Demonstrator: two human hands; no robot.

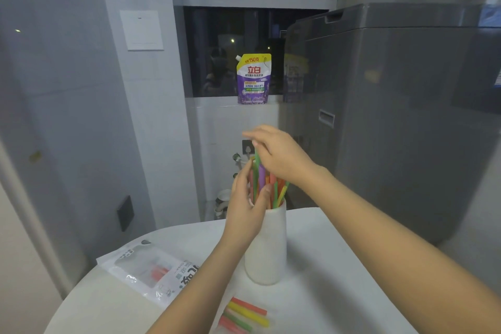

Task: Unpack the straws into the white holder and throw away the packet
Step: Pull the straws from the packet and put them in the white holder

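While the left hand (245, 210) cups ribbed straws (272, 187) in the smooth white holder (267, 247), the right hand's (279, 156) grip pinches one.

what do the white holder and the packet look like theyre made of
The white holder looks like matte ceramic or stone: opaque, thick-walled, no gloss, though plastic is possible. The packet looks like thin glossy plastic film: clear window, shiny creases, red straws showing through.
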